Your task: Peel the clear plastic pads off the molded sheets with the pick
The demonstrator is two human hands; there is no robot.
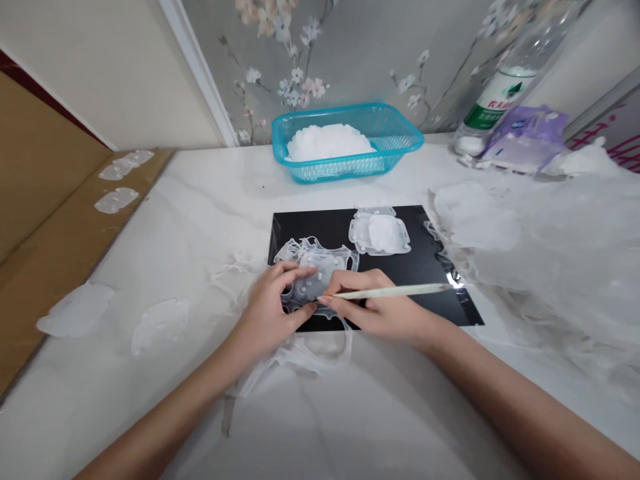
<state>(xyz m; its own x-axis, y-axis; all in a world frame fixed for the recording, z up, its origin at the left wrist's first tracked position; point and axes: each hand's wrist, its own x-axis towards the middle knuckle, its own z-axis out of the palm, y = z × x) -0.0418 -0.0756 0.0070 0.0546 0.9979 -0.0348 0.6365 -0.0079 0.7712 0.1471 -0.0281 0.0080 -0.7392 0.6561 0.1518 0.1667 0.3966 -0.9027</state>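
A translucent, rounded plastic-like piece (316, 263) with small holes and a ragged rim lies on the black mat (425, 287). My left hand (273, 303) holds it down, with fingers on its left side and the thumb at its near edge. In my right hand (383, 307) is a slim pale pen-like tool (405, 291), pinched between thumb and fingers. The tool's tip meets the near edge of the piece, close to my left thumb; its exact shape is too small to make out. Farther back on the mat sits a small stack of similar pieces (383, 233).
A teal basket (345, 170) holding a white heap stands by the wall. Translucent scraps (305, 357) trail in front of the mat. Loose pieces (160, 327) lie left near cardboard (65, 200). On the right are whitish sheets (560, 247), a bottle (500, 93) and a purple packet (530, 137).
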